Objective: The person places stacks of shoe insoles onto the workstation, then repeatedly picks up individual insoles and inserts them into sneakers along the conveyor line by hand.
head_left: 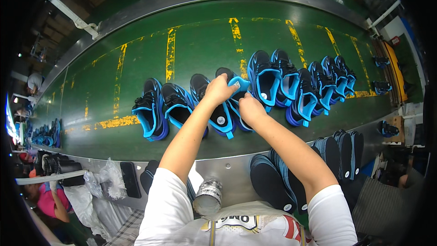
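Observation:
A black sneaker with bright blue lining stands on the green belt in front of me, between my two hands. My left hand is closed on its upper near the raised blue tongue. Fingers curled, my right hand grips the collar edge on the shoe's nearer right side. Exactly what each fingertip pinches is hidden. Just left of it sits a matching sneaker with a round white sticker inside, partly behind my left forearm. Another sneaker is close on the right, its opening toward me.
More matching sneakers line the green belt on both sides. Stacked black insoles lie along the metal near edge, beside a cylindrical container. A dark flat phone-like slab and clear plastic are left. A person in pink is at far left.

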The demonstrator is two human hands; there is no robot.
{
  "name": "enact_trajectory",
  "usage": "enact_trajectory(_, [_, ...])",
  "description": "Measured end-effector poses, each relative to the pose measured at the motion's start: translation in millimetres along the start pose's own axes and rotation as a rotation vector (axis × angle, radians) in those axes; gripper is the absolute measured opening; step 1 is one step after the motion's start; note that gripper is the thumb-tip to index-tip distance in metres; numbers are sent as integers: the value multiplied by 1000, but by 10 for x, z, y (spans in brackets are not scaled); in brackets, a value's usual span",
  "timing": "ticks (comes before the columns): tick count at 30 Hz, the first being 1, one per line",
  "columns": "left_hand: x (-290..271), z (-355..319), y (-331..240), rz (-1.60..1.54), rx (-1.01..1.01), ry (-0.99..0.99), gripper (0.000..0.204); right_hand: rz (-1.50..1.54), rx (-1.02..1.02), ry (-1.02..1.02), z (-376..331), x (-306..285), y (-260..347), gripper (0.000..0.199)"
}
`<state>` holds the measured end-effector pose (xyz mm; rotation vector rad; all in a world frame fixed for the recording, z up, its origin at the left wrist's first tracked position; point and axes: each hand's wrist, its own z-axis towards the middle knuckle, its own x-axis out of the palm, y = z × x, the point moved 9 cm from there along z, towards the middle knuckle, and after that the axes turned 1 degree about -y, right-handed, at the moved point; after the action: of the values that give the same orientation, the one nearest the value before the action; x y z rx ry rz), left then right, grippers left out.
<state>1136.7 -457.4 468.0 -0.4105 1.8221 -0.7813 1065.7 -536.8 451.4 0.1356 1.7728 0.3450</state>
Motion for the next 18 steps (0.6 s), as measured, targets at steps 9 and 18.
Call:
enact_trajectory(9, [-63,-23,100,-12,-85,39,45,-211,90,269,-267,-207,79,22])
enact_trajectory(18, [29,-44,123,-98,-87,67,43,-279,-168,65,-34,73,203,16])
